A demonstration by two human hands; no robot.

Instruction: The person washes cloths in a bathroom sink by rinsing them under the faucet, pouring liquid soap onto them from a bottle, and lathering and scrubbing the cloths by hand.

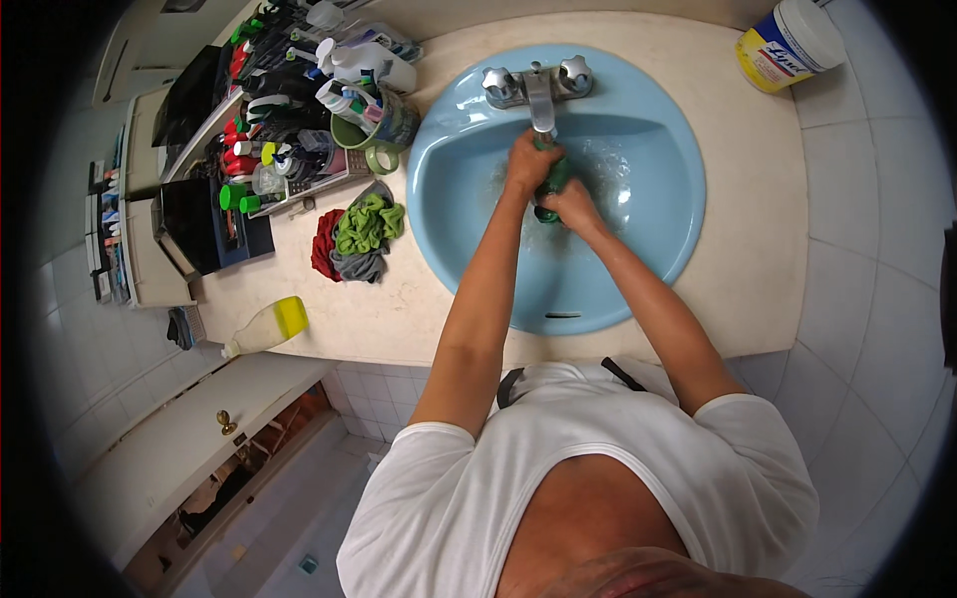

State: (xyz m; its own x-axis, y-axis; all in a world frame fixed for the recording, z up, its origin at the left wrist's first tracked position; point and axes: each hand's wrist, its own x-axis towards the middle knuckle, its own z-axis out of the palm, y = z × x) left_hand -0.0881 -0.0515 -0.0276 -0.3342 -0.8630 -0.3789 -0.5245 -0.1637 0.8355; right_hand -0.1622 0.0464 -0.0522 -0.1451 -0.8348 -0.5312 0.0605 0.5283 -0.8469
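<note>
Under the running faucet (539, 100), a dark green cloth (554, 177) is bunched up over the blue sink (459, 234). My left hand (528, 161) is closed around its upper part, close below the spout. Lower down and to the right, my right hand (573, 204) grips the other end. A bit of green shows between and below the fists; the rest is hidden by my fingers. Splashing water lies in the basin around both hands.
Left of the sink lies a pile of red, green and grey cloths (364, 234). Near the counter's front edge stands a bottle with a yellow label (274, 324). A green mug (382, 156) and crowded toiletries (289, 149) fill the back left. A wipes canister (791, 48) stands back right.
</note>
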